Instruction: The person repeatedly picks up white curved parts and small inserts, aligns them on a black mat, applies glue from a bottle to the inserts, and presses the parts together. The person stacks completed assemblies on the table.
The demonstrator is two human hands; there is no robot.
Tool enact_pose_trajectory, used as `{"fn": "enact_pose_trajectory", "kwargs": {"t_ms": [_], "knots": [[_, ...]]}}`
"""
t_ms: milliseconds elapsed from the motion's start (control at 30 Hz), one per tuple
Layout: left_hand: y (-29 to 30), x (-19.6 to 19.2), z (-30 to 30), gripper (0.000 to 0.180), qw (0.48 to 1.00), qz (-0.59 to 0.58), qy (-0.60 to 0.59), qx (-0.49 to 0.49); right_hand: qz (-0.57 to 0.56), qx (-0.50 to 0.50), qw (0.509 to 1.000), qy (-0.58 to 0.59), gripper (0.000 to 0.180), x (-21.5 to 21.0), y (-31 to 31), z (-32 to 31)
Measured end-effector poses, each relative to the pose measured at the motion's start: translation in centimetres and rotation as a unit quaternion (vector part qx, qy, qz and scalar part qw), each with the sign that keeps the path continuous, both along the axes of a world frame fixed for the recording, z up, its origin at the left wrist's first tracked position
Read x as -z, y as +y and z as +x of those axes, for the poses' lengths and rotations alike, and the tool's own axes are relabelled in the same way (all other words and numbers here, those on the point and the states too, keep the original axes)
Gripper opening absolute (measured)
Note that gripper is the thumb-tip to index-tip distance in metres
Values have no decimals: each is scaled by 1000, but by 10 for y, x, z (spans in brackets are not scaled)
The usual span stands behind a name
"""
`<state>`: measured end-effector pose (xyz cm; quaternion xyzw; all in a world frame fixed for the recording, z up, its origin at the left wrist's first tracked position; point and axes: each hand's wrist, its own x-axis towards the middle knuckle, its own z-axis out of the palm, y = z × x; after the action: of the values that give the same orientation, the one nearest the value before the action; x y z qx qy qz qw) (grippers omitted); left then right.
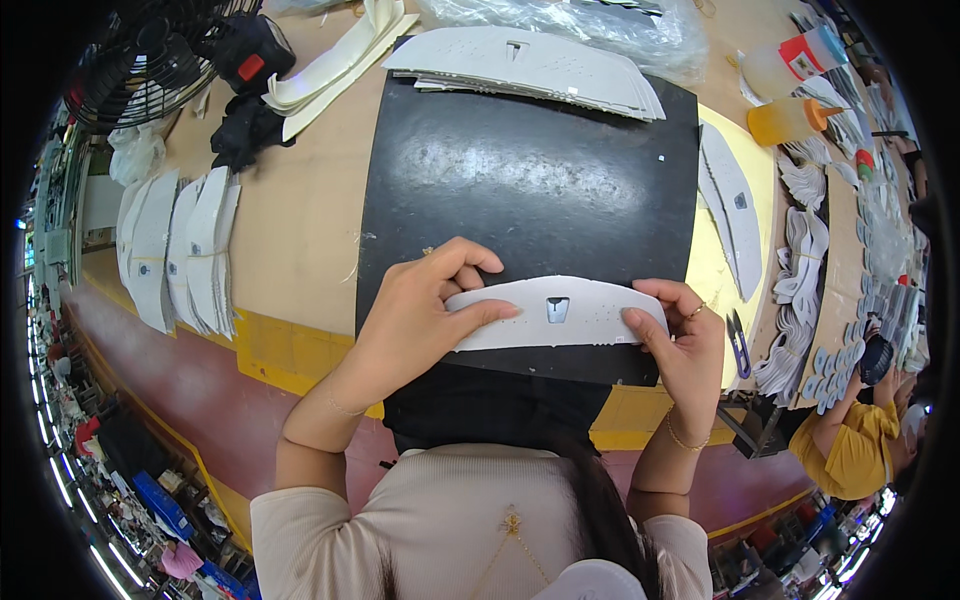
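Brown sheeting covers the bench [300, 215], with yellow tape along its near edge and a reddish floor [230, 350] below. At its middle, the person's hands are over the near part of a black mat [530, 190], where a curved white piece [530, 310] lies crosswise with a small dark emblem at its centre. The left hand [415, 300] rests its thumb on the piece's left end, the index finger bent beyond the far edge; whether the other fingers grip from beneath, I cannot tell. The right hand [688, 345] pinches the opposite end, thumb on the face and index finger at the far edge.

Farther up the mat sits a pile of similar white pieces [540, 70]. Just right of the mat, more emblem-bearing pieces [735, 205] lie on a yellow sheet [765, 185], with small snips [738, 345] near its lower end. Beyond are an amber bottle [783, 121], a clear bottle with a red label [808, 52] and bundled pale strips [800, 255]. Leftward stand fanned stacks [185, 250] of white pieces, a black cloth [245, 132] and a fan [150, 60]. Another person [850, 455] in yellow is at far right.
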<state>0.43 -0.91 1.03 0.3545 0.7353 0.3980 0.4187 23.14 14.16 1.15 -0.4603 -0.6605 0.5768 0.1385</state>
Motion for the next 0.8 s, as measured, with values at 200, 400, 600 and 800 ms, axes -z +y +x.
{"fn": "enact_pose_trajectory", "kwargs": {"t_ms": [200, 400, 600, 800], "knots": [[6, 6, 0, 35, 1000, -19, -7, -15, 37, -4, 999, -26, 24, 5, 1, 0], [3, 13, 1, 37, 1000, -14, 15, -21, 52, -6, 998, -33, 21, 8, 2, -1], [-2, 6, -2, 36, 1000, -12, -12, 14, -34, -42, 998, 9, 18, 3, 11, 10], [-6, -5, 10, 44, 988, -48, -134, 54, -41, -148, 987, 42, 13, -2, 19, 30]]}}
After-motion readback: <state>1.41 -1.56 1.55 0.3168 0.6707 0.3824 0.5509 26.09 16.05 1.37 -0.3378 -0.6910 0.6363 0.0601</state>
